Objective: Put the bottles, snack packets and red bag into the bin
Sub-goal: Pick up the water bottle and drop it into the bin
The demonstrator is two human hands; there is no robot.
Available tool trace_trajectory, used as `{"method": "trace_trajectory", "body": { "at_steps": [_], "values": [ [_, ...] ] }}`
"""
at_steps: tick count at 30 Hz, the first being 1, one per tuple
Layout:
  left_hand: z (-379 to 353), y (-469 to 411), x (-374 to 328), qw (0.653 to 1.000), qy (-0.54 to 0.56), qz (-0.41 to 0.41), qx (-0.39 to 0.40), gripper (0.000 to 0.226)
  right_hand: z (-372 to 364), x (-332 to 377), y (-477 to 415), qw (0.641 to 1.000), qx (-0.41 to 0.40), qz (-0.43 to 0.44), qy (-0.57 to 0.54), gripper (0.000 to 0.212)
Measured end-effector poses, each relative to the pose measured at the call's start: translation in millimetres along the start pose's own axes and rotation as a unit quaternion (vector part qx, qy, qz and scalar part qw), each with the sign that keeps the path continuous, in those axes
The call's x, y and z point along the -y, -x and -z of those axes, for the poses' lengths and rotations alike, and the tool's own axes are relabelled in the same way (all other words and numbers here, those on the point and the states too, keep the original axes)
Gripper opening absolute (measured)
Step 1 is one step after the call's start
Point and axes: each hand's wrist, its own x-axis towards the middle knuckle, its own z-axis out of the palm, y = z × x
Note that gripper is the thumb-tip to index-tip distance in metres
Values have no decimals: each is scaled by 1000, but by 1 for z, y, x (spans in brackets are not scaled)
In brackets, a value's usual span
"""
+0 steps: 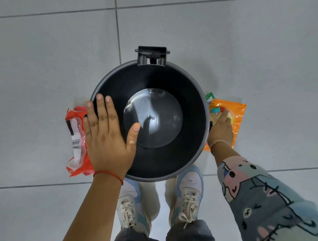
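A round dark grey bin [193, 82] stands open on the tiled floor, nothing visible inside it. My left hand [106, 135] hovers flat with fingers spread over the bin's left rim. Below it, left of the bin, lies a red snack packet [76, 140] with a white label. Right of the bin an orange packet [238, 113] lies on the floor. On it sits a clear bottle with a teal cap [216, 111], and my right hand [220, 132] reaches down with its fingers around that bottle. A green-edged packet [209, 96] peeks out behind the rim.
The bin's hinge bracket [152, 56] sticks out at its far side. My two pale sneakers [187, 195] stand just in front of the bin. Grey floor tiles [42, 61] surround everything.
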Motion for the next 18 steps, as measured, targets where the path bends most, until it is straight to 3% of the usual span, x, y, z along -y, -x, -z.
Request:
{"method": "trace_trajectory", "body": {
  "at_steps": [5, 7, 10, 12, 14, 16, 18],
  "values": [
    [3, -1, 7, 1000, 7, 0, -6, 78, 6, -3, 5, 999, -40, -6, -30, 52],
    [5, -2, 9, 1000, 7, 1, 1, 77, 33, 5, 16, 990, -103, -3, -94, 50],
    [7, -2, 9, 1000, -1, -8, 6, 75, 108, 34, 54, 941, -241, 65, -226, 52],
    [8, -2, 9, 1000, 2, -10, 14, 75, 159, 66, 98, 902, -281, 117, -307, 61],
    [9, -2, 9, 1000, 9, -9, 18, 77, 177, 100, 134, 888, -242, 198, -338, 54],
    [10, -2, 7, 1000, 17, -10, 21, 79, 155, 128, 150, 917, -131, 234, -296, 46],
    [11, -4, 5, 999, 22, -13, 22, 82, 110, 148, 143, 956, -12, 240, -167, 44]
  ]
}}
